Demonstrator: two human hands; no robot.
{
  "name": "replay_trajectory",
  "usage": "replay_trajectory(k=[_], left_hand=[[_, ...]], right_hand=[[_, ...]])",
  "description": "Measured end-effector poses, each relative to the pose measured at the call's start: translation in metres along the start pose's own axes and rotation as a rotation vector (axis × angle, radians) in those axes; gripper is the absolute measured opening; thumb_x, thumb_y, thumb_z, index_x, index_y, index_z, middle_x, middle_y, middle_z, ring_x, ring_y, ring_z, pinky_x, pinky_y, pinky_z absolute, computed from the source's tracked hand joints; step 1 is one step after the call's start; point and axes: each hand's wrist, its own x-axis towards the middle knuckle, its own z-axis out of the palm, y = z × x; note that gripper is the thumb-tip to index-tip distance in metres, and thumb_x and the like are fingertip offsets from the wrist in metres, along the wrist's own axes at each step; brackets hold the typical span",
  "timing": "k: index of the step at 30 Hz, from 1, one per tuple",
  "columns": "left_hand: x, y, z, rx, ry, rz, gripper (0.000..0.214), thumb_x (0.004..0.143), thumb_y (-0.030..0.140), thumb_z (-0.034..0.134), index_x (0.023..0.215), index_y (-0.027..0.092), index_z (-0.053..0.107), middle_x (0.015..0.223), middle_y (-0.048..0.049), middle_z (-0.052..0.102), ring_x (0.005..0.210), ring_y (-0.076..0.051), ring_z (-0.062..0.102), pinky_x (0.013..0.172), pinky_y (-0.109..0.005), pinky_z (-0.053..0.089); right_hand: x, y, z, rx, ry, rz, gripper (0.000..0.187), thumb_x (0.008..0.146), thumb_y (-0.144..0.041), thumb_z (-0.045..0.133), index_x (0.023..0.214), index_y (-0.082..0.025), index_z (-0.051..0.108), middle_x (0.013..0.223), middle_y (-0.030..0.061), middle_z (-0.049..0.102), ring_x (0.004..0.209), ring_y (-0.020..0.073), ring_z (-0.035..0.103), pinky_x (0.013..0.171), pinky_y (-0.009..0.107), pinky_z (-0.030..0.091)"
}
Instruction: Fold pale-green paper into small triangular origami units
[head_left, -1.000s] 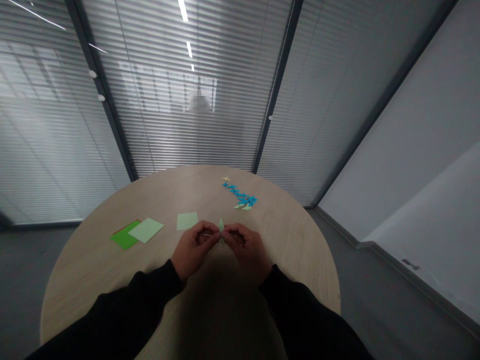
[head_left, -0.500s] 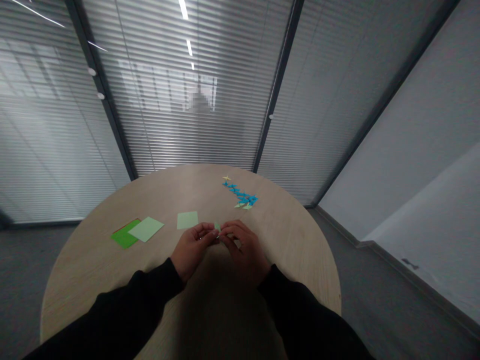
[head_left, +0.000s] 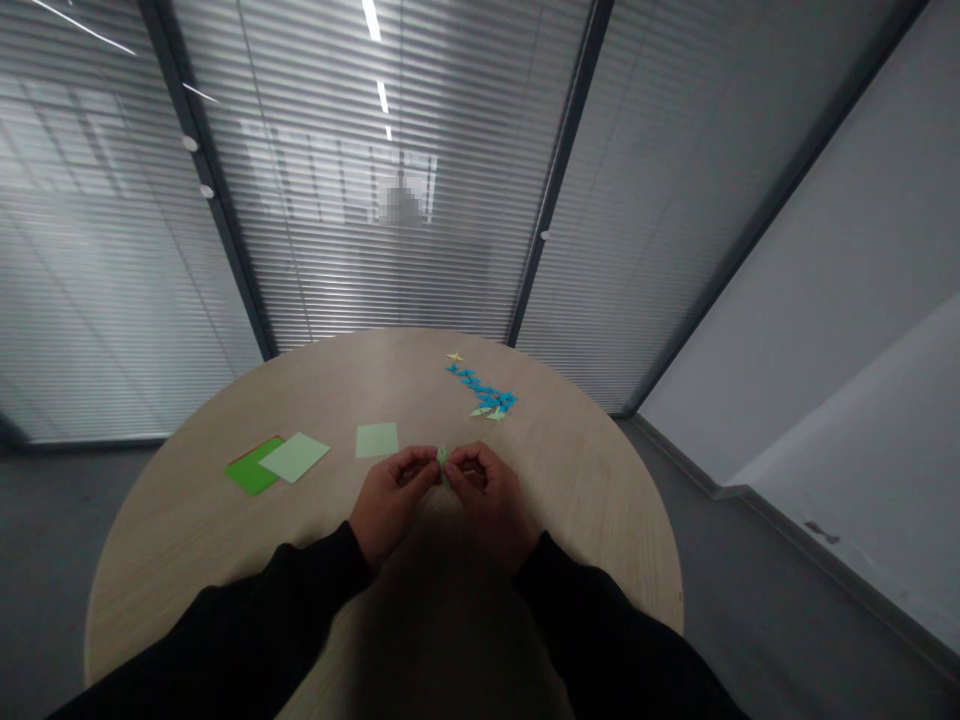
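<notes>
The left hand (head_left: 394, 503) and right hand (head_left: 492, 505) are curling closed, both pinching a small folded piece of pale green paper (head_left: 443, 462) above the round wood-grain table (head_left: 592, 500). Beyond them, a pale green square sheet (head_left: 376, 440) is lying on the table, while another pale green sheet (head_left: 295, 457) is overlapping a bright green sheet (head_left: 248, 473) to the left. Farther off, a row of small blue origami pieces (head_left: 480, 387) is running toward a small yellow paper star (head_left: 454, 356).

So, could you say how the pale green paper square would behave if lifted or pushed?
The pale green paper square lies flat and thin, so it is probably light and floppy. On the smooth tabletop, it would likely slide easily.
</notes>
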Motion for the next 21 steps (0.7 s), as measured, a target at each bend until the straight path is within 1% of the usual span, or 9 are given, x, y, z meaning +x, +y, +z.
replay_trajectory(k=[2,5,7,9,11,14,17,21], left_hand=[[0.0,0.0,0.0,-0.003,-0.009,-0.004,0.029,0.077,0.038,0.074,0.096,0.016,0.072,0.09,-0.0064,0.076,0.084,-0.021,0.07,0.083,-0.037,0.054],[0.0,0.0,0.001,-0.031,-0.038,-0.009,0.033,0.074,0.038,0.078,0.098,0.016,0.072,0.094,-0.0072,0.076,0.087,-0.021,0.07,0.085,-0.037,0.054],[0.0,0.001,0.0,-0.038,-0.048,-0.009,0.034,0.071,0.038,0.08,0.096,0.016,0.072,0.094,-0.0074,0.076,0.087,-0.021,0.07,0.086,-0.037,0.053],[0.001,0.0,0.0,-0.04,-0.043,-0.022,0.032,0.072,0.039,0.08,0.093,0.016,0.071,0.091,-0.0069,0.076,0.084,-0.021,0.07,0.083,-0.036,0.053],[0.001,0.0,-0.001,-0.053,-0.015,-0.039,0.03,0.073,0.038,0.079,0.091,0.016,0.071,0.087,-0.0058,0.075,0.08,-0.019,0.069,0.08,-0.034,0.053],[0.001,-0.002,-0.002,-0.088,0.02,-0.053,0.03,0.073,0.038,0.079,0.092,0.016,0.071,0.085,-0.0052,0.074,0.077,-0.018,0.068,0.076,-0.032,0.052],[0.001,-0.004,-0.002,-0.133,-0.026,-0.05,0.03,0.074,0.037,0.079,0.094,0.016,0.072,0.088,-0.0059,0.074,0.08,-0.018,0.067,0.077,-0.031,0.052],[0.001,-0.008,-0.002,-0.215,-0.088,-0.068,0.029,0.075,0.034,0.079,0.098,0.016,0.073,0.091,-0.0066,0.074,0.081,-0.017,0.066,0.078,-0.03,0.051]], right_hand=[[0.0,0.002,0.001,0.052,0.013,0.032,0.022,0.086,-0.04,0.067,0.089,-0.019,0.059,0.084,0.0046,0.068,0.074,0.0177,0.067,0.066,0.029,0.054],[0.001,0.004,0.002,0.08,0.036,0.027,0.022,0.086,-0.04,0.066,0.092,-0.02,0.059,0.086,0.0046,0.068,0.075,0.0172,0.066,0.067,0.029,0.054],[0.001,0.005,0.002,0.079,0.039,0.017,0.022,0.086,-0.039,0.065,0.096,-0.02,0.059,0.09,0.0053,0.068,0.077,0.0171,0.066,0.069,0.03,0.055],[0.002,0.004,0.001,0.097,0.039,0.03,0.023,0.085,-0.039,0.065,0.098,-0.02,0.06,0.091,0.0052,0.068,0.076,0.0164,0.065,0.068,0.029,0.054],[0.003,0.003,-0.001,0.152,0.015,0.068,0.024,0.086,-0.039,0.064,0.099,-0.019,0.061,0.087,0.0041,0.067,0.073,0.0153,0.064,0.067,0.029,0.054],[0.005,0.002,-0.005,0.218,-0.072,0.141,0.023,0.085,-0.04,0.064,0.096,-0.019,0.065,0.082,0.0028,0.067,0.07,0.0147,0.064,0.067,0.029,0.055],[0.006,0.001,-0.007,0.238,-0.122,0.177,0.025,0.081,-0.04,0.069,0.093,-0.018,0.069,0.083,0.0028,0.069,0.07,0.0147,0.064,0.066,0.029,0.055],[0.006,-0.001,-0.008,0.26,-0.127,0.196,0.025,0.078,-0.04,0.073,0.089,-0.018,0.069,0.08,0.0021,0.069,0.068,0.0143,0.062,0.065,0.028,0.053]])
